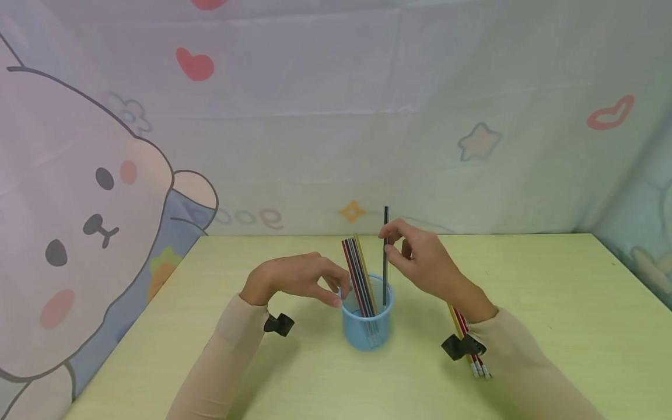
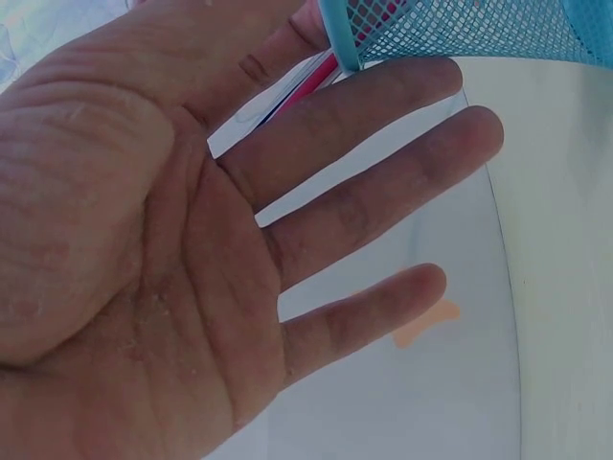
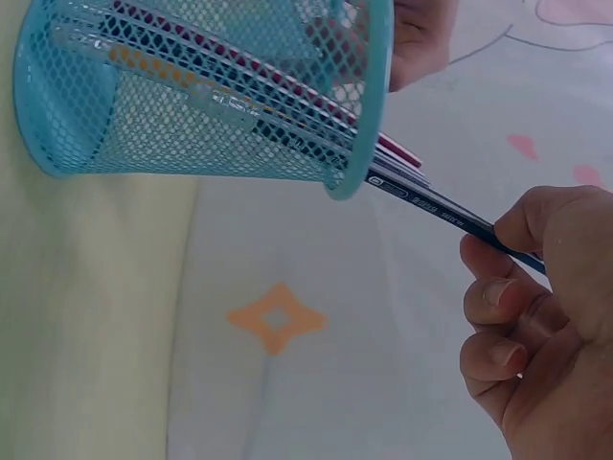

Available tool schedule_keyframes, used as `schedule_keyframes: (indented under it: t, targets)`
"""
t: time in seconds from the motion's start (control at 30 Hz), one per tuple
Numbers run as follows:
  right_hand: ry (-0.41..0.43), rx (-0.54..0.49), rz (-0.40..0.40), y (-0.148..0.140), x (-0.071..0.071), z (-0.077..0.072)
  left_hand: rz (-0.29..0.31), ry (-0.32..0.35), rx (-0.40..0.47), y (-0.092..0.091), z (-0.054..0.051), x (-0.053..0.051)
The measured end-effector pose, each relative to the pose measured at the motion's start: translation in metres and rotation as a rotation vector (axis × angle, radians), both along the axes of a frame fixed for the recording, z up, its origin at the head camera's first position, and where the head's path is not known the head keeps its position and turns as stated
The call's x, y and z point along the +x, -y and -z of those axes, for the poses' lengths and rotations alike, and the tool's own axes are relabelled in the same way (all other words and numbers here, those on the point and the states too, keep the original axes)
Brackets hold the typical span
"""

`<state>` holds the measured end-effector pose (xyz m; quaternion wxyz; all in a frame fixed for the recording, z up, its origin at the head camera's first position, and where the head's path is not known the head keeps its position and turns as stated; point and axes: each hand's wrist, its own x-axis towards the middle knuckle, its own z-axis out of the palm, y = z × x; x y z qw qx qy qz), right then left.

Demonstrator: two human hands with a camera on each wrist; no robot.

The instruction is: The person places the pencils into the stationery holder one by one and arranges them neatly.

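A light blue mesh pencil cup [image 1: 359, 333] stands upright on the table, holding several pencils [image 1: 357, 274] in red, dark, silver and yellow that lean left. My left hand [image 1: 300, 276] pinches the cup's left rim; in the left wrist view the other fingers [image 2: 383, 187] extend beside the mesh [image 2: 469, 29]. Between thumb and fingertips, my right hand [image 1: 422, 259] holds a dark pencil [image 1: 386, 216] nearly upright, its lower end inside the cup at the right side. The right wrist view shows this pencil [image 3: 431, 201] passing over the rim.
More pencils [image 1: 479, 367] with white eraser ends lie on the pale yellow table [image 1: 567, 338], partly hidden under the right forearm. Behind the table hangs a printed cloth [image 1: 315, 146] with a bear, hearts and stars. Each wrist wears a black strap mount [image 1: 278, 324].
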<state>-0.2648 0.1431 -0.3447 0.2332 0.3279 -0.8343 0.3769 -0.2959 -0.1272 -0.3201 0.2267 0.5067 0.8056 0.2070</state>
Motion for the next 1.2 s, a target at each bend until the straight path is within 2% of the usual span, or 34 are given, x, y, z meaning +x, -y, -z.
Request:
schedule_keyframes:
  t: [0.33,0.57,0.93,1.1,1.2]
  targets:
    - [0.082,0.208,0.007,0.016,0.002,0.017,0.0,0.009,-0.012,-0.001,-0.002,0.001]
    - [0.111,0.269,-0.007,0.019,0.002,0.02,-0.004,0.014,-0.005,-0.001,-0.002,0.0]
    - [0.16,0.213,-0.017,0.003,-0.001,0.01,0.001,0.033,0.006,-0.003,0.0,0.001]
    - [0.244,0.203,-0.021,-0.02,-0.004,-0.002,0.007,0.032,0.004,-0.005,0.0,0.0]
    - [0.298,0.235,-0.016,-0.037,-0.007,-0.007,0.008,0.021,0.001,-0.005,0.0,-0.001]
